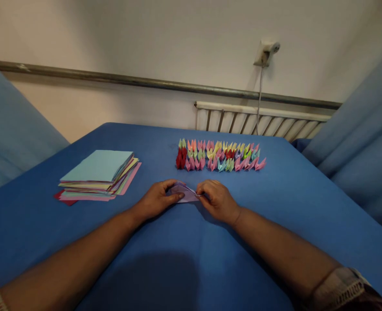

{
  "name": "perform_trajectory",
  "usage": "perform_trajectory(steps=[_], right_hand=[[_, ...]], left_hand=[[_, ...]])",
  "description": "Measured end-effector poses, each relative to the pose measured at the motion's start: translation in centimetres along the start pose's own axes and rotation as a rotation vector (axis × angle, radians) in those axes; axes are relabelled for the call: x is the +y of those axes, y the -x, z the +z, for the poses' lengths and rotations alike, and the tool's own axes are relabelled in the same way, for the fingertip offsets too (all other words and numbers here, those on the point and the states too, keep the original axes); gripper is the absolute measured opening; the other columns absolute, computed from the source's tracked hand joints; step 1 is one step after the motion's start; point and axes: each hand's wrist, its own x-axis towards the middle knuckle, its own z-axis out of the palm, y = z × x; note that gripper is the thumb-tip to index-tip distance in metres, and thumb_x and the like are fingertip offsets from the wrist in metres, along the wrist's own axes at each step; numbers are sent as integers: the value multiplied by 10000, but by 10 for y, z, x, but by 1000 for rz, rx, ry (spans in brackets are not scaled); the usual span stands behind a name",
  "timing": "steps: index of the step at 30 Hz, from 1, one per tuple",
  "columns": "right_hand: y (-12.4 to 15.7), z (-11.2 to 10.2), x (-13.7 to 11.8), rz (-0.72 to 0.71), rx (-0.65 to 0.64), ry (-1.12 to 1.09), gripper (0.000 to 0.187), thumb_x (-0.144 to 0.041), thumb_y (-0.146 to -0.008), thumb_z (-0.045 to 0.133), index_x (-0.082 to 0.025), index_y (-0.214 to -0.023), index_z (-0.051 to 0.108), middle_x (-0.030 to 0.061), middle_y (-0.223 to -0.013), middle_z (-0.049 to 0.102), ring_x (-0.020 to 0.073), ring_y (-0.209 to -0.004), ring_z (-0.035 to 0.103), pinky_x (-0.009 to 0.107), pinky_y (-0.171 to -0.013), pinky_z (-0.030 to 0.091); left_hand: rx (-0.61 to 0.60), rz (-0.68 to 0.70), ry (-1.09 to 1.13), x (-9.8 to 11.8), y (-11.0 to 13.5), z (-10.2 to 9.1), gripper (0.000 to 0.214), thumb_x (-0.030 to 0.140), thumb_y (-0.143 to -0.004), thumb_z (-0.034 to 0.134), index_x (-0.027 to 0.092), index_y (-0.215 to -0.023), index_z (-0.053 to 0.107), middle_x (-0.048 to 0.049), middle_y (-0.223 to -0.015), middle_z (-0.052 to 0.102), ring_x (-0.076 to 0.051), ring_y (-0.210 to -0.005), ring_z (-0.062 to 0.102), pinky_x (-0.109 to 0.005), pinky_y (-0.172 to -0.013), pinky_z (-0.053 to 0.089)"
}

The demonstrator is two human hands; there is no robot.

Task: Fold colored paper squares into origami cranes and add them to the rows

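A piece of folded lilac origami paper (pixel 188 197) is held between both hands, low over the middle of the blue-covered table (pixel 165 242). My left hand (pixel 157 198) grips its left end, with the thumb lying across the front face. At the right tip, the fingers of my right hand (pixel 217 199) are pinched together on the paper. Folded layers show along its upper edge, though the fingers hide both ends. Beyond the hands stand rows of small folded paper cranes (pixel 213 163) in pink, red, yellow, green and blue.
To the left lies a stack of square coloured paper (pixel 96 166), light blue on top, with a red sheet (pixel 68 201) jutting from underneath. A metal rail (pixel 139 81), a radiator (pixel 236 116) and a socket with a plugged-in cord (pixel 264 54) line the wall. Blue curtains (pixel 368 142) hang at both sides.
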Motion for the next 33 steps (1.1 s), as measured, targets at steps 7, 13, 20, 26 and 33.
perform_trajectory(steps=[7, 13, 20, 26, 33], right_hand=[[0, 1, -1, 174, 63, -221, 353, -397, -857, 619, -204, -1147, 565, 75, -1016, 660, 198, -917, 619, 331, -832, 475], [-2, 5, 5, 247, 44, -348, 313, -413, -934, 479, -204, -785, 658, -5, -677, 575, 134, -641, 538, 252, -629, 416], [-2, 5, 6, 220, 52, -320, 293, -386, -927, 506, -193, -760, 650, -12, -662, 560, 124, -628, 517, 243, -627, 396], [-1, 8, 8, 208, 72, -337, 282, -364, -918, 532, -176, -739, 641, -20, -637, 549, 107, -601, 500, 231, -604, 390], [0, 9, 9, 216, 77, -332, 249, -362, -902, 566, -178, -762, 661, -11, -665, 596, 110, -617, 527, 228, -605, 407]], left_hand=[[65, 85, -66, 9, 5, 0, 261, 432, -815, 588, 187, -773, 668, 1, -725, 626, -172, -719, 576, -272, -685, 466], [-21, 149, -92, 12, 10, 2, 314, 447, -882, 512, 177, -834, 664, -3, -762, 598, -157, -710, 554, -242, -655, 435], [-2, 149, -128, 13, 9, 2, 389, 462, -911, 461, 160, -712, 606, 10, -692, 523, -129, -647, 505, -227, -616, 407], [8, 159, -130, 13, 10, 4, 362, 447, -896, 486, 151, -787, 662, -5, -752, 598, -143, -711, 556, -233, -670, 432], [15, 137, -97, 12, 10, 4, 332, 442, -880, 506, 166, -851, 688, -19, -825, 664, -163, -771, 595, -255, -732, 463]])
